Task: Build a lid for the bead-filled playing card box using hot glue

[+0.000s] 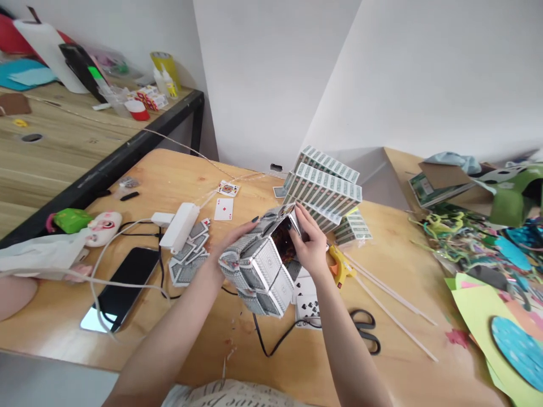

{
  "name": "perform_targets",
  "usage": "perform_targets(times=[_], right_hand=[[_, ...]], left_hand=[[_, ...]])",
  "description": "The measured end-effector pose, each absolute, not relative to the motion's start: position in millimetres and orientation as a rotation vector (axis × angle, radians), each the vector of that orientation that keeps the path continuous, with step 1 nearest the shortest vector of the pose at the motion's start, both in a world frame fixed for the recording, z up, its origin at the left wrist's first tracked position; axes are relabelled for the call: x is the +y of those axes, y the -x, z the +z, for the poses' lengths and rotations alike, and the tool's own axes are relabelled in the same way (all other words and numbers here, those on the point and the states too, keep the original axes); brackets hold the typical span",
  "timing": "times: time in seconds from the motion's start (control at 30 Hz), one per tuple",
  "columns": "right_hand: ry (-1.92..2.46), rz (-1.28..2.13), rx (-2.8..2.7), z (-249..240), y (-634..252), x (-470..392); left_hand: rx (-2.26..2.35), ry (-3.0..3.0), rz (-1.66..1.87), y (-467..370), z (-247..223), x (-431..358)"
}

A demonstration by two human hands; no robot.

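Observation:
Between my two hands, above the table, is a hollow structure made of playing cards (265,271), tilted, with grey patterned card backs outward. My left hand (237,234) holds its far left side; most of those fingers are hidden behind it. My right hand (309,240) grips the upper right edge, thumb inside the dark opening and fingers outside. Loose playing cards (307,305) lie face up below, partly under the structure. Beside my right wrist rests a yellow glue gun (340,268). More cards (189,263) lie spread near my left wrist.
Stacked card boxes (326,183) stand behind my right hand. Glue sticks (394,294) and black scissors (367,330) lie to the right. A white power strip (180,226), cables and a phone (123,288) occupy the left. Colourful craft scraps (466,243) pile up at far right.

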State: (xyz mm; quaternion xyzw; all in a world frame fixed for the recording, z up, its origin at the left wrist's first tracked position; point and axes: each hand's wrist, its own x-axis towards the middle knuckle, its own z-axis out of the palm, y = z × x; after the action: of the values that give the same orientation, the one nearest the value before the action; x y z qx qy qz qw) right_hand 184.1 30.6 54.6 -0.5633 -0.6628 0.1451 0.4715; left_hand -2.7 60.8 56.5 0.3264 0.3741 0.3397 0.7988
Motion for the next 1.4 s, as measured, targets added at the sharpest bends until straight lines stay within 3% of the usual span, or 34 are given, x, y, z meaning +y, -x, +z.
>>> perform_targets(times=[0.13, 0.43, 0.67, 1.1, 1.4], right_hand=[[1.417, 0.281, -1.632, 58.8, -179.9, 26.1], [1.379, 0.165, -1.736, 53.5, -175.4, 23.0], [1.426, 0.169, -1.803, 59.5, -176.0, 22.8], [1.339, 0.255, -1.742, 74.9, -172.6, 19.8], [1.343, 0.448, -1.719, 58.8, -171.2, 30.1]], left_hand=[[0.765, -0.507, 0.649, 2.2, 66.7, 61.7], [0.900, -0.696, 0.711, 7.9, 75.2, 56.3], [0.730, -0.645, 0.672, -0.5, 80.1, 48.5], [0.785, -0.833, 0.718, -3.3, 65.6, 47.6], [0.921, -1.071, 0.783, -7.8, 58.6, 49.0]])
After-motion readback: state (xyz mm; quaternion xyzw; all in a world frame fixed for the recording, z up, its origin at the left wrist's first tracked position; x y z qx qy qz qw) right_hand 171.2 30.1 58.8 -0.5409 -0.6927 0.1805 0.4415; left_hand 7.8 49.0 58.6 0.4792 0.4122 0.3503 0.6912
